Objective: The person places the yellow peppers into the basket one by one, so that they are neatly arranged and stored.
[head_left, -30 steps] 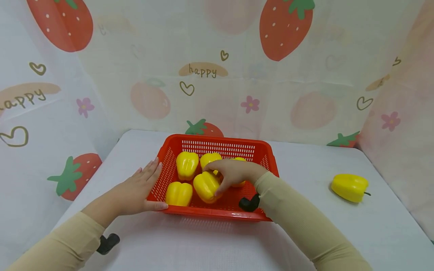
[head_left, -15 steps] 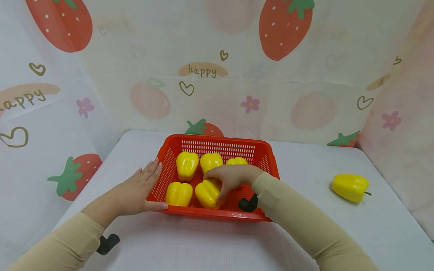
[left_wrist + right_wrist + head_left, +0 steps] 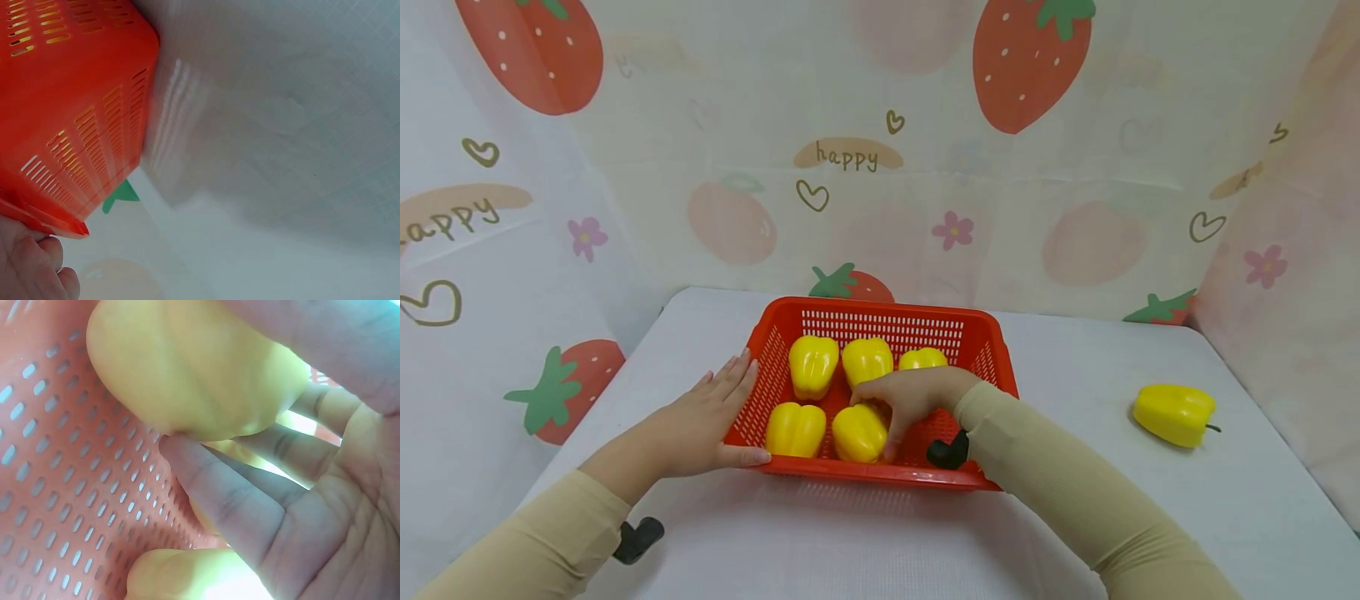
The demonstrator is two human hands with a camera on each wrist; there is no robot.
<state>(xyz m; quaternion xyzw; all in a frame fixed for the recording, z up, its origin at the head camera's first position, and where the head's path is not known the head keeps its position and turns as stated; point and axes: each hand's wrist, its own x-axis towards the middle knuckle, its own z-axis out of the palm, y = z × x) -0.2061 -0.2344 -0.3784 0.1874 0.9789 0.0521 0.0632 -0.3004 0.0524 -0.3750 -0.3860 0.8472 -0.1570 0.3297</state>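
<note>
Inside the red plastic basket, my right hand holds a yellow bell pepper near the front wall. In the right wrist view, the thumb lies along one side of this pepper, with fingers around the other. My left hand rests with extended fingers on the basket's left rim, thumb at the front corner. Other yellow bell peppers sit in the basket: one at front left, one at back left, one at back middle, and one at back right, partly hidden by my hand.
Another yellow bell pepper with a dark stem lies on its side on the white table, to the basket's right. Fabric walls printed with strawberries enclose the table at the back and both sides.
My right hand has lowered the bell pepper toward the basket's front wall, and it now stands more upright beside the front-left one. My left hand has stayed in place.
</note>
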